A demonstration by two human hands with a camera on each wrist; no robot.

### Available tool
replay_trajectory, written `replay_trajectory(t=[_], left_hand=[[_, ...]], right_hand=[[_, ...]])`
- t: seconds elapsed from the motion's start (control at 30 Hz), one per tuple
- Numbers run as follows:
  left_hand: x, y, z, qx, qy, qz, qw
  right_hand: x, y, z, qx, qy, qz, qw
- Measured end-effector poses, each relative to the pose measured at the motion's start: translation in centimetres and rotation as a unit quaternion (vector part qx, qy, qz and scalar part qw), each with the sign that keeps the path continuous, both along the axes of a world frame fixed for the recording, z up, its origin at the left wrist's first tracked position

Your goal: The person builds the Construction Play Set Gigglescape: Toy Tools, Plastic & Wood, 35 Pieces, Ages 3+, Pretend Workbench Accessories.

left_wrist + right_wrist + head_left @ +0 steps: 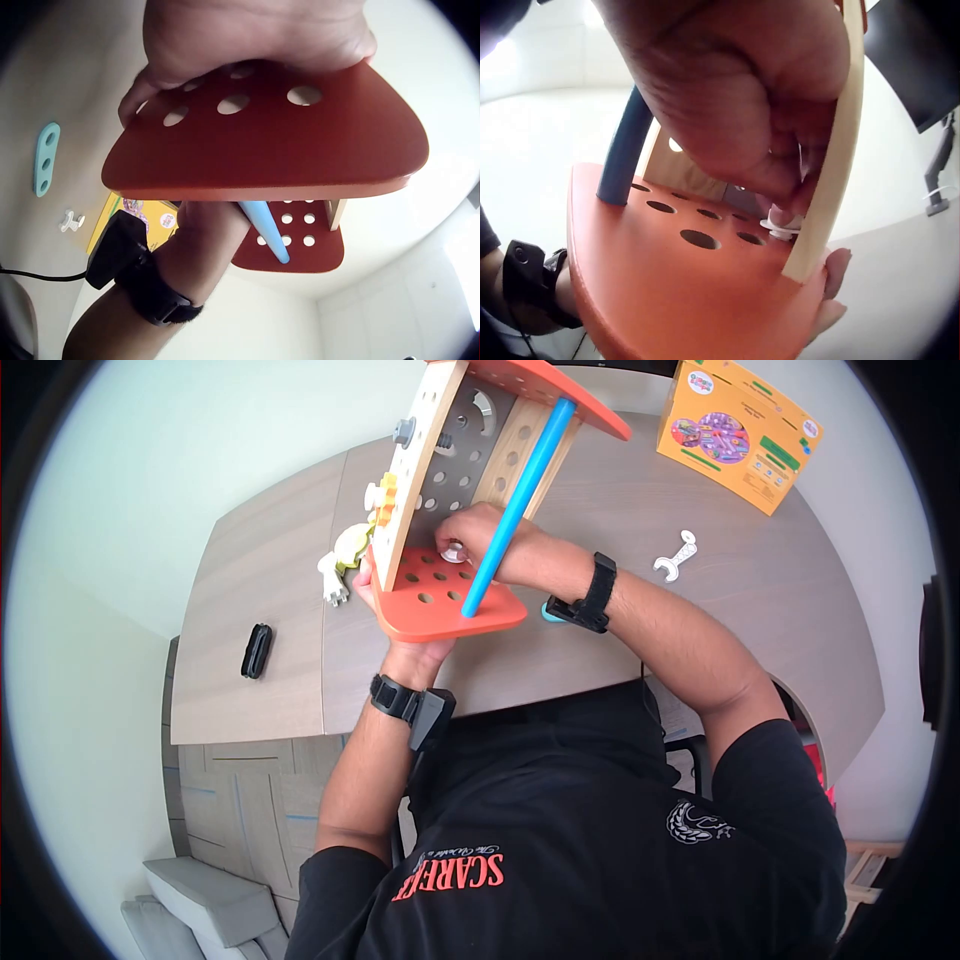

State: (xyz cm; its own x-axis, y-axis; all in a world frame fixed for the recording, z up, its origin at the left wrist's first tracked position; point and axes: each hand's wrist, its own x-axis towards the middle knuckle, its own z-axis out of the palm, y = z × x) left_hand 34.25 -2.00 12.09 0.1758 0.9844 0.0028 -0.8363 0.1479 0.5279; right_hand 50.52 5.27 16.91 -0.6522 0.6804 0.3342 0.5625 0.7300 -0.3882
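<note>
The toy frame is showing pale wooden sides, a grey perforated panel, orange-red end boards with round holes and a blue rod running between them. It is tilting above the bench. The left hand is supporting the near end board from beneath, fingers curling round its edge. The right hand is reaching inside the toy frame, narrow, its fingers pinching a small whitish piece just above that board.

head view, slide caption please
Left hand holds the toy frame while the right hand pinches a small white piece inside
</note>
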Motion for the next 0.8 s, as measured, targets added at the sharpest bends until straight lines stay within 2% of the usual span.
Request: replay_trajectory(t=[0.1,0.23,0.4,0.53,0.63,0.7,0.8], left_hand=[[0.0,0.0,0.1,0.012,-0.001,-0.005,1.0],[0.0,0.0,0.1,0.007,-0.057,-0.022,0.998],[-0.7,0.9,-1.2,0.035,-0.072,-0.047,0.996],[-1.5,1.7,-2.3,0.077,-0.097,-0.091,0.988],[-1.1,1.1,-1.6,0.043,-0.049,-0.031,0.997],[-0.8,0.6,-1.0,0.044,-0.035,-0.035,0.998],[-0.9,0.7,-1.3,0.042,-0.029,-0.032,0.998]], right_hand=[[-0.3,-0.6,0.6,-0.014,0.005,-0.042,0.999],[-0.2,0.3,-0.3,0.021,-0.001,-0.032,0.999],[-0.4,0.6,-1.0,0.044,0.012,-0.036,0.998],[-0.6,0.3,-0.3,0.046,-0.058,-0.031,0.997],[-0.2,0.1,0.0,0.04,-0.096,-0.022,0.994],[0.1,-0.5,1.1,0.023,-0.106,-0.03,0.994],[0.0,0.3,-0.1,0.037,-0.042,-0.034,0.998]])
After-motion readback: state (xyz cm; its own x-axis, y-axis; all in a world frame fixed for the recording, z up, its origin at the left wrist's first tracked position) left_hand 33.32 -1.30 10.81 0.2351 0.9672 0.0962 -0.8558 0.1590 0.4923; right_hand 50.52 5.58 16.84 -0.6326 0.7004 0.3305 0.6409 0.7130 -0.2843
